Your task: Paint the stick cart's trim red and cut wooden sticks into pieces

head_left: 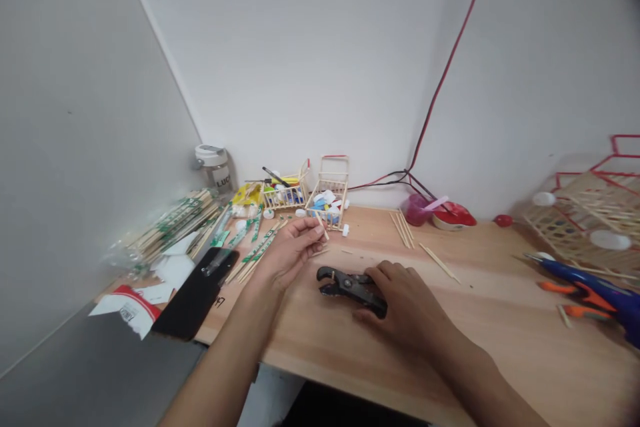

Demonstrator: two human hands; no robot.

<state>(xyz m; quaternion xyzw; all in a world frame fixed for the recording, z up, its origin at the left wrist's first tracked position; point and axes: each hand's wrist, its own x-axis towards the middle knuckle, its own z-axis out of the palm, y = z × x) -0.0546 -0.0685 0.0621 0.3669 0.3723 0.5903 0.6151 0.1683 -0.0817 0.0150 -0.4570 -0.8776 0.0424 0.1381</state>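
Between thumb and fingertips, my left hand (291, 250) pinches a short piece of wooden stick (322, 227) above the table. My right hand (407, 303) is wrapped round the handles of black cutting pliers (349, 284) low over the wood, their jaws apart and pointing left. Behind my left hand stands a small cart built of sticks (336, 185), with white wheels and blue and white bits in it. Beside it is a second stick cart (285, 197) holding a pen and other small items. Loose sticks (401, 229) lie to the right.
A black phone (197, 293), wrapped chopsticks (175, 223) and torn wrappers (131, 307) crowd the left side, with a lidded jar (215, 167) behind. At right are a red dish (454, 215), a purple cup (416, 209), a blue glue gun (585, 287) and a larger stick model (595, 213).
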